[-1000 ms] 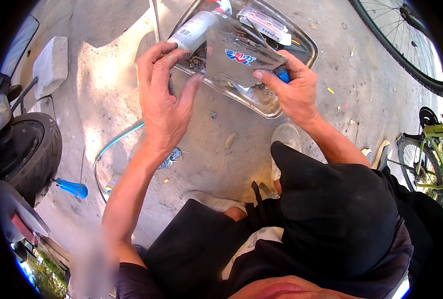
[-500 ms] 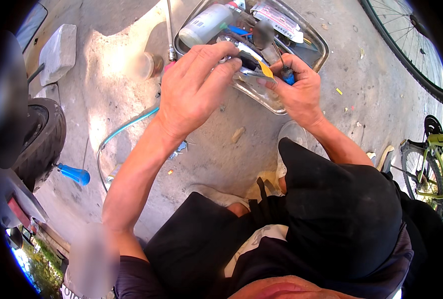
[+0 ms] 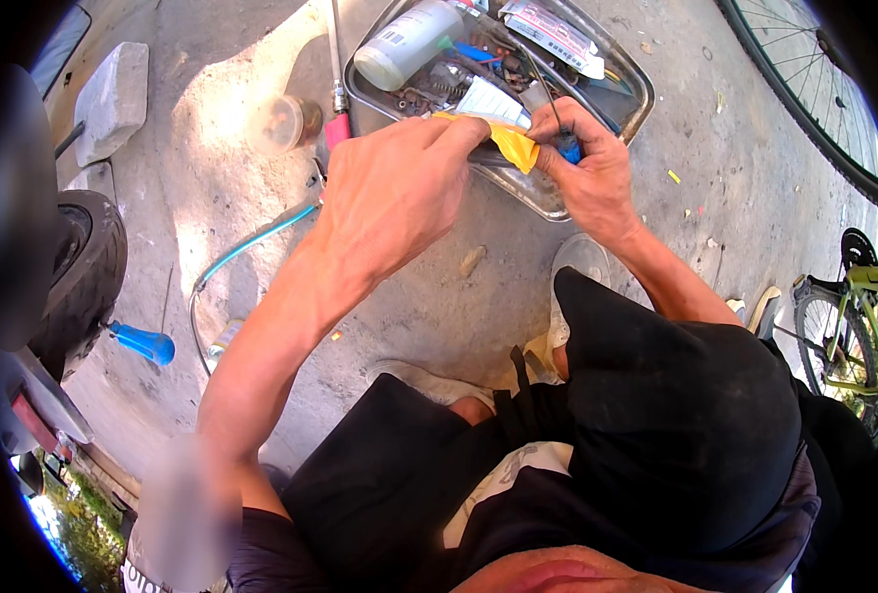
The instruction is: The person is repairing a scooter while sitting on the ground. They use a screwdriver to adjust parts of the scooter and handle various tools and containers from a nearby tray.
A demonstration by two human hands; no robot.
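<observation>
A thin yellow strip (image 3: 516,146), with a dark piece along its underside, stretches between my two hands above the near edge of a metal tray (image 3: 638,99). My left hand (image 3: 389,193) pinches its left end with thumb and forefinger, the other fingers curled out of sight. At the strip's right end, my right hand (image 3: 597,183) grips it between thumb and finger. That hand also holds a blue-handled tool (image 3: 568,146) with a thin dark shaft pointing up over the tray; its tip is hard to make out.
In the tray lie a translucent bottle (image 3: 406,47), a white printed package (image 3: 552,40) and jumbled small parts. Left of it are a jar (image 3: 298,121) and a hose (image 3: 256,242). A tyre (image 3: 93,257) with another blue-handled tool (image 3: 144,343) stands far left, a bicycle wheel (image 3: 834,109) upper right.
My left hand has turned and come slightly nearer, its knuckles now upward. Much more of the yellow strip shows between the hands. My right hand has barely moved.
</observation>
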